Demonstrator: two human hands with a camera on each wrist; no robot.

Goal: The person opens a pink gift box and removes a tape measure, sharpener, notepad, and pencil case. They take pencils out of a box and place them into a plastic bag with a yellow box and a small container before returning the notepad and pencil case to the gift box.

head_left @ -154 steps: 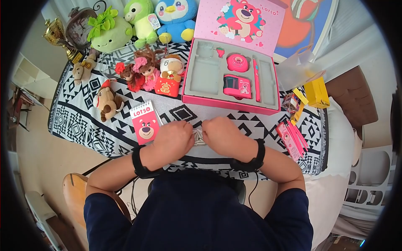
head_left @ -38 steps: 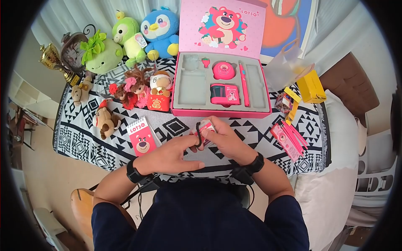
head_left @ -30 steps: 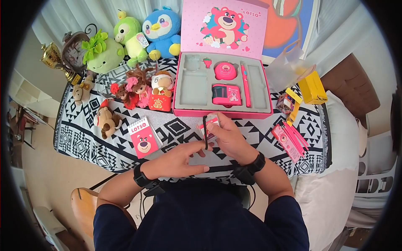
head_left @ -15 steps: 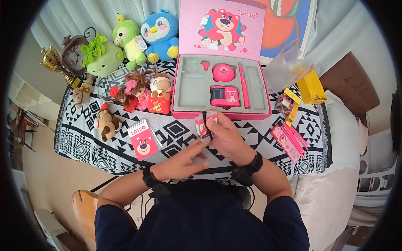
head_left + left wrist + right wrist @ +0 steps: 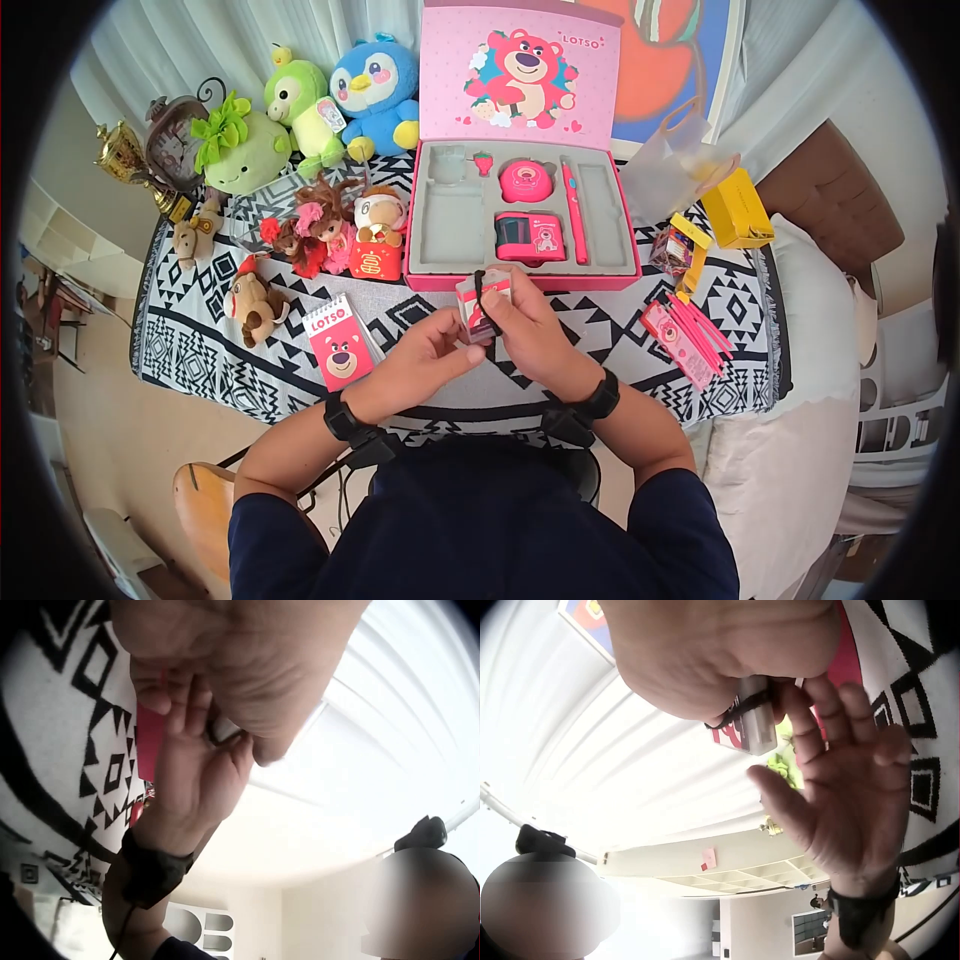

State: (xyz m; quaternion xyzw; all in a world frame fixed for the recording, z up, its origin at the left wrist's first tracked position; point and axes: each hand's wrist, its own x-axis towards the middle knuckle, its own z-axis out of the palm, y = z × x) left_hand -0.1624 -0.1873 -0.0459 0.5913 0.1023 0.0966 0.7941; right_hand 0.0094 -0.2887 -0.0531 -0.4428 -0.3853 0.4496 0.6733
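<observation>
My right hand [image 5: 537, 328] holds a small see-through case [image 5: 470, 306] with pink-and-white print, thumb on its face. Around the case runs a black elastic band [image 5: 479, 291]; the right wrist view also shows the band [image 5: 744, 711] crossing the clear case [image 5: 759, 736]. My left hand [image 5: 425, 352] is just left of the case, its fingertips close to the lower end. In the right wrist view the left palm [image 5: 847, 791] faces the camera, fingers apart and thumb out. Part of the case is hidden behind the right fingers.
Behind the hands stands an open pink gift box [image 5: 520, 283] holding a pencil sharpener [image 5: 531, 238] and other pink items. A LOTSO notepad [image 5: 338, 345] lies left. Pink sticks [image 5: 697, 335] lie right, near a yellow box [image 5: 738, 208]. Plush toys [image 5: 375, 95] line the back.
Both fists were together over the cloth; now the right hand holds the banded case. The left fingers were at the black band, drew away below it, and have come back up beside the case.
</observation>
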